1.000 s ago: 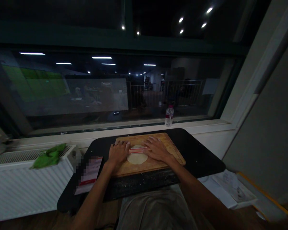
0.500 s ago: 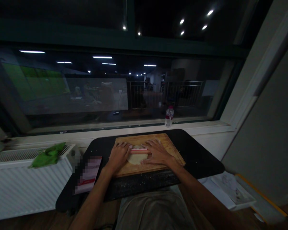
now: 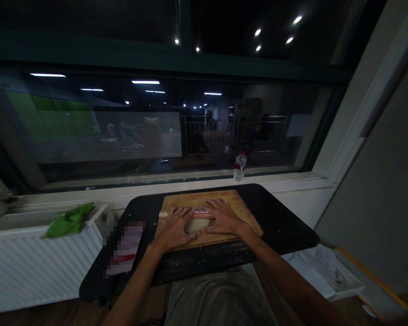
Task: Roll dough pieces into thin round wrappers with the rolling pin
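In slides the left hand (image 3: 177, 225), baring one end of the rolling pin (image 3: 201, 213), and now it and the right hand (image 3: 225, 218) straddle the pin, each grip spread, thumbs framing the dough (image 3: 197, 225) on the wooden cutting board (image 3: 244, 212), seemingly for closer control.

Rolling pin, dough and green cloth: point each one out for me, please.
Rolling pin (image 3: 203, 215): head view, on the exposed middle stretch.
Dough (image 3: 197, 225): head view, on its uncovered middle.
Green cloth (image 3: 69, 221): head view, on its crumpled middle.

A black table (image 3: 279, 226) carries a wooden board (image 3: 243, 210), scattered pale specks (image 3: 199, 261) and a flat pinkish packet (image 3: 131, 246).
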Available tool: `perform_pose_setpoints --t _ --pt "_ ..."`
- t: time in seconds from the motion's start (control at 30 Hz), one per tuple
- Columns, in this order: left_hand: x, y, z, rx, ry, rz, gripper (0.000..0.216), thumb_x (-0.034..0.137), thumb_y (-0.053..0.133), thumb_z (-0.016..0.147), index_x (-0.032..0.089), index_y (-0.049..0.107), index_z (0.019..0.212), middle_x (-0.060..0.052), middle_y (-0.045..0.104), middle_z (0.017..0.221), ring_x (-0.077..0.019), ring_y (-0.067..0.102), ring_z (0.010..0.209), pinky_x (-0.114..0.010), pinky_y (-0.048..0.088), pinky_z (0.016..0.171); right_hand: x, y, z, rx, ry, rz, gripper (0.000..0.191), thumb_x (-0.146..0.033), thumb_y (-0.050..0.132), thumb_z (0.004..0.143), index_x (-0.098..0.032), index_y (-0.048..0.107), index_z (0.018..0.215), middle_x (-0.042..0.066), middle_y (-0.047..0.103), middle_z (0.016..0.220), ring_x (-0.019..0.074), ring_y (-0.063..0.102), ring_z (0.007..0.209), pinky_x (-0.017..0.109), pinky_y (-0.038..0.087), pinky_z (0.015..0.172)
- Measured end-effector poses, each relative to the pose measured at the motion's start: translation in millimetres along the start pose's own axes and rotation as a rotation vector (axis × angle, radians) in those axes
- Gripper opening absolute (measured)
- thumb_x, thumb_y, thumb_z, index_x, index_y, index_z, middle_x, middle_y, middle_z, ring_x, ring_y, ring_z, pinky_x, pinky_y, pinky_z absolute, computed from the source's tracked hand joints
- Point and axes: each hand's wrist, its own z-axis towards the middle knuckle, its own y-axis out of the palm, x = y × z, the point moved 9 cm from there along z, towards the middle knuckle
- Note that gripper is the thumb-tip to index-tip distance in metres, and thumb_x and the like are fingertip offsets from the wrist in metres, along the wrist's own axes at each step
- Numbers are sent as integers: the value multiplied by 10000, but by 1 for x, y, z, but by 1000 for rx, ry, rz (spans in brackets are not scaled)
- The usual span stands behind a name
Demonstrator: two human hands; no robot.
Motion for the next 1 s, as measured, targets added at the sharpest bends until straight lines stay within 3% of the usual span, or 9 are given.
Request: perform_pose_setpoints --t 0.37,0.57,1.0 --pt "-7 5 2 -31 -38 -11 723 570 770 892 263 617 1528 -98 705 1478 -342 611 1344 -533 403 1198 2 1 3 34 -15 -2 1011 -856 752 827 -277 545 1630 171 507 1680 425 450 1520 644 257 1286" --pt "-3 6 2 5 -32 8 749 620 728 917 235 597 1547 -132 698 1483 -356 618 1336 -569 375 1202 1 -3 3 40 -14 7 704 -668 670 994 -299 592 1588 127 601 1597 366 502 1474 576 320 1257" --pt "-3 9 4 38 -32 -10 674 576 739 918 249 622 1495 -120 716 1420 -352 626 1303 -570 370 1196 2 -1 3 49 -47 8 817 -747 748 899 -275 621 1554 136 619 1558 378 519 1436 573 335 1244"
